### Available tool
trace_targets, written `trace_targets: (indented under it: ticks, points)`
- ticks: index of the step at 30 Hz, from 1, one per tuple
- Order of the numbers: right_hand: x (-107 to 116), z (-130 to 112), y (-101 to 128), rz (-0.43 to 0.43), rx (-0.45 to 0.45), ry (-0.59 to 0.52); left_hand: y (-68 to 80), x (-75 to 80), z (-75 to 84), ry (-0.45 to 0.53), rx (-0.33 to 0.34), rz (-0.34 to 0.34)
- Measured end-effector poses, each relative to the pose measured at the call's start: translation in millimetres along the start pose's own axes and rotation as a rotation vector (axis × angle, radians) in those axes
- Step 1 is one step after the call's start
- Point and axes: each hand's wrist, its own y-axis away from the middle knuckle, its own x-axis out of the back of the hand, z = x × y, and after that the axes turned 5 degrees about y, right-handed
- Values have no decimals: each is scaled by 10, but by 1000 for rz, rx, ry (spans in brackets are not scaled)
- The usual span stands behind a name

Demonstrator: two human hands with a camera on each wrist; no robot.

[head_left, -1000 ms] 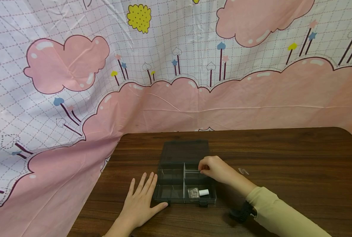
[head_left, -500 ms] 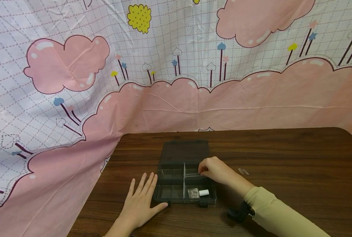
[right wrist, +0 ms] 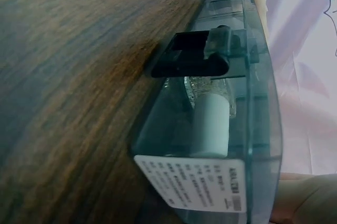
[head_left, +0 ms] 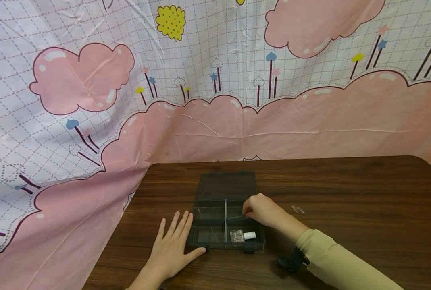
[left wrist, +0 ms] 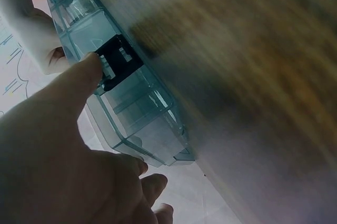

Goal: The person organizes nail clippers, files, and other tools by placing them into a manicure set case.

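On the tabletop [head_left: 346, 189], hands at an open compartment box [head_left: 225, 225].
Left hand [head_left: 173, 249] lies flat at 9 o'clock, thumb touching the box; right hand [head_left: 260, 209], fingers curled, pinches a clear divider at 1 o'clock. Best seated straight, box steadied.

The right hand [head_left: 260, 209] has edged slightly nearer over the compartment box [head_left: 225, 225] (fingers curled, a small shift).

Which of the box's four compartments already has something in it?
The near-right compartment of the organizer box: it holds a small white-capped item. The other three look empty; the right hand reaches into the far-right one.
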Motion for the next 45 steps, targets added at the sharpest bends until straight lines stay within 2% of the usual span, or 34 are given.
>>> trace_targets:
  ticks: [10, 19, 27, 32, 45]
  points:
    - [15, -18, -6, -8, 15, 22, -4, 0, 0, -1, -1, -1]
    - [14, 7, 5, 17, 23, -37, -1, 0, -1, -2, -1, -4]
    - [49, -17, 39, -5, -29, -122, 0, 8, 8, 2, 2, 0]
    - [49, -11, 60, 26, -24, -157, -5, 7, 8, -1, 3, 3]
    - [126, -89, 124, 158, -31, -130, -5, 7, 20, 7, 5, 4]
